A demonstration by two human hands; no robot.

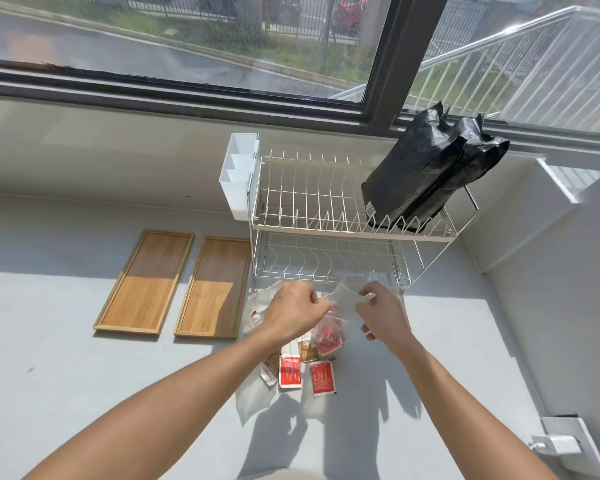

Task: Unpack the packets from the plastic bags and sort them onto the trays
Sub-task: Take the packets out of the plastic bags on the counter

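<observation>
My left hand (293, 311) and my right hand (381, 315) both grip the top edge of a clear plastic bag (340, 303), held up above the counter with red packets (329, 336) inside it. Below it, two red packets (289, 371) (322, 378) and brown packets (307, 351) lie loose on the counter. A second clear bag (255, 308) lies behind my left hand, and an empty-looking clear bag (252, 400) lies near my left forearm. Two bamboo trays (146, 282) (215, 287) lie side by side to the left, with nothing on them.
A two-tier wire dish rack (326, 216) stands just behind my hands, with a white cutlery caddy (238, 174) on its left side and black bags (426, 168) on its top tier. A wall rises at the right, a window behind.
</observation>
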